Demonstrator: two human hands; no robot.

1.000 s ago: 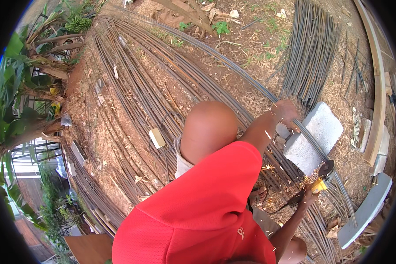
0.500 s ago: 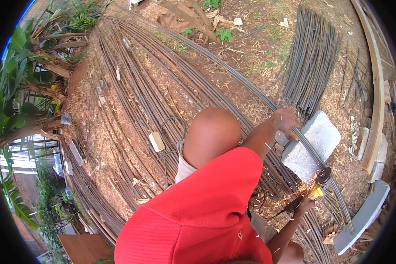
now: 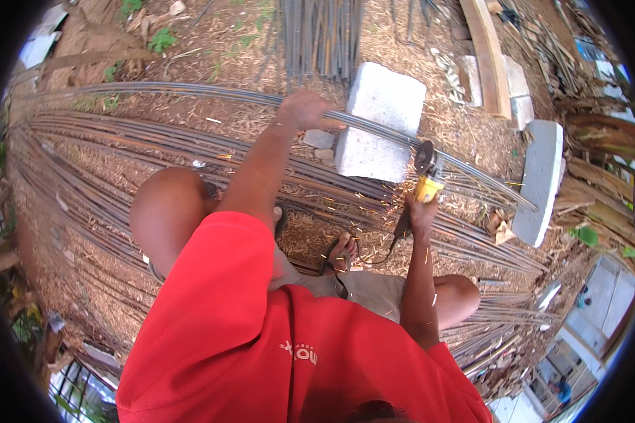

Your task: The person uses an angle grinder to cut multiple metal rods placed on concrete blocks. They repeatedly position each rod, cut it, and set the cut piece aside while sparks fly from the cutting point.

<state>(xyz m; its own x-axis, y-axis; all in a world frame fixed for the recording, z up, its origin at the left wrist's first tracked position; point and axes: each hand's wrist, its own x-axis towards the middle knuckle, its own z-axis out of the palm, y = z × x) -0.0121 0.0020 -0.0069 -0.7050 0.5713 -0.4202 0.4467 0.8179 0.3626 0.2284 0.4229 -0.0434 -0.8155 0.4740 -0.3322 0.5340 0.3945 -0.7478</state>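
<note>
Grey steel rods [image 3: 377,130], long and thin: laid across the rough pale concrete block [image 3: 386,92] from left edge to right edge, and clasped just beside its left edge in the left hand [image 3: 307,111], with fingers curled round. Held the yellow-bodied angle grinder [image 3: 427,189] in the right hand [image 3: 422,211], with fingers wrapped about it; had its dark round disc [image 3: 424,156] at the rods, just beyond the block's right edge. Scattered orange sparks [image 3: 358,227] bodyward.

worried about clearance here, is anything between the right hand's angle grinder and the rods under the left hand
Nothing visible: the cutting disc of the angle grinder is right at the metal rods, beside the concrete block; contact is unclear.
</note>
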